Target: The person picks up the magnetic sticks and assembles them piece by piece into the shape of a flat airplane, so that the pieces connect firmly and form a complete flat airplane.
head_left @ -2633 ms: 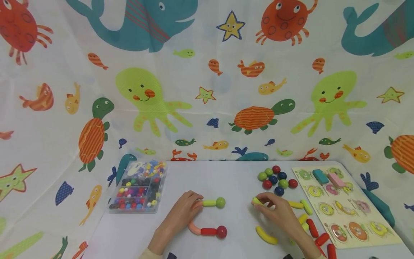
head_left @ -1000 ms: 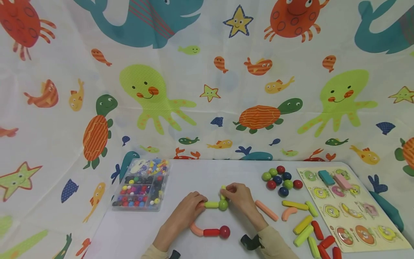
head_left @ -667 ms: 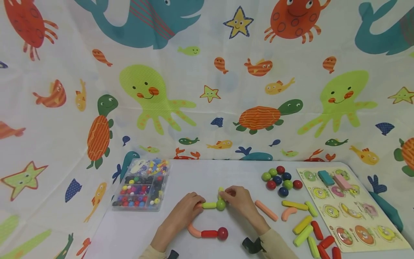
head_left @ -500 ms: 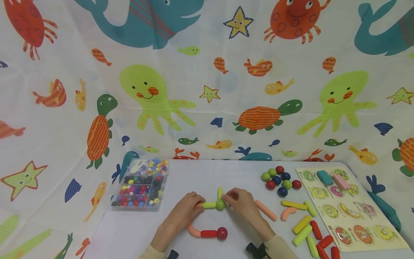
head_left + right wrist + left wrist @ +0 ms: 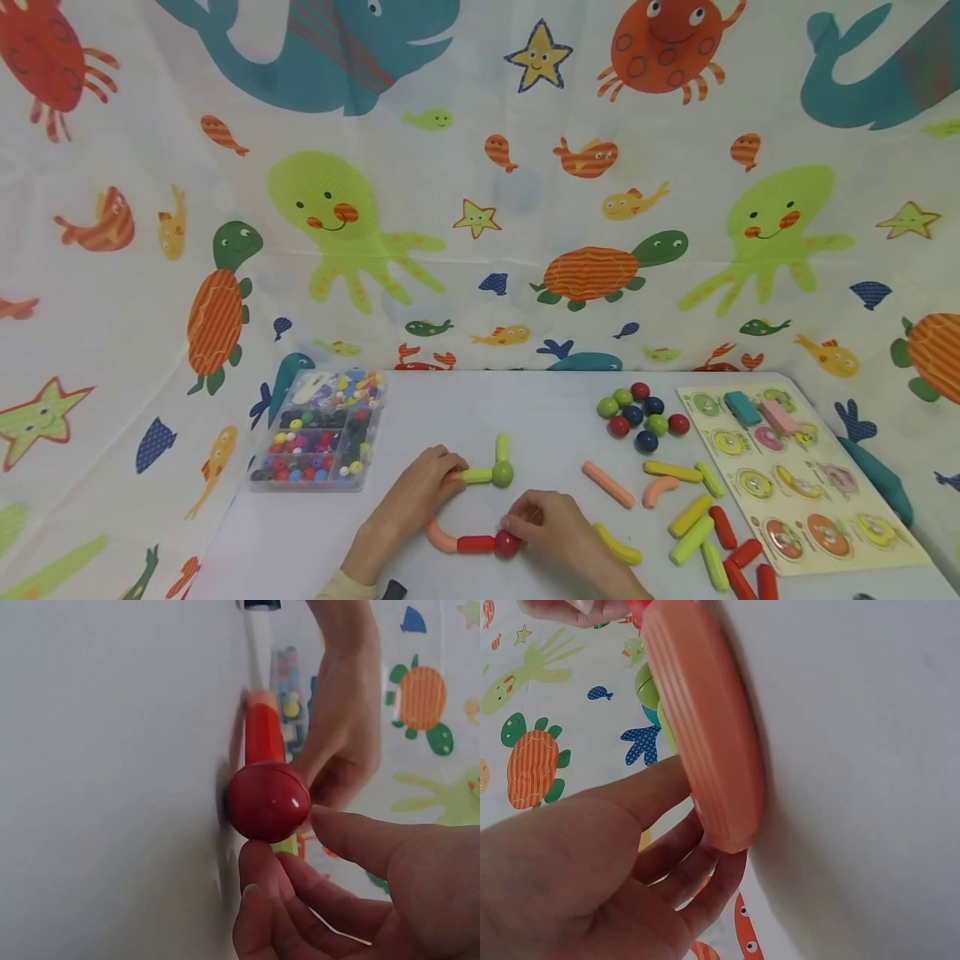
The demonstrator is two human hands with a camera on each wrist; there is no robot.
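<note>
Two hands are shown at work on a chain of rods and balls laid on a white table (image 5: 465,400). The red ball (image 5: 507,544) at the chain's near end is pinched between the thumb and curled fingers of the right hand (image 5: 551,529); in the right wrist view the ball (image 5: 268,801) is seen against the fingertips (image 5: 259,862), joined to the red rod (image 5: 262,735). The red rod (image 5: 476,544) is joined in turn to a curved salmon piece (image 5: 438,536). The left hand (image 5: 415,500) is rested with curled fingers at the bend of the chain; in the left wrist view the salmon piece (image 5: 705,727) is touched by the thumb and fingertips (image 5: 705,874), a loose hold rather than a closed one. Beyond the hand, a green rod (image 5: 476,475) is joined to a green ball (image 5: 502,473), from which a second green rod (image 5: 501,447) is pointed away.

To the right, a cluster of loose balls (image 5: 637,410) and scattered rods (image 5: 693,521) are laid, with a yellow curved piece (image 5: 618,546) just beside the right hand. A puzzle board (image 5: 795,475) is set at the far right, a bead box (image 5: 318,433) at the left. A sea-creature curtain (image 5: 480,183) is hung behind.
</note>
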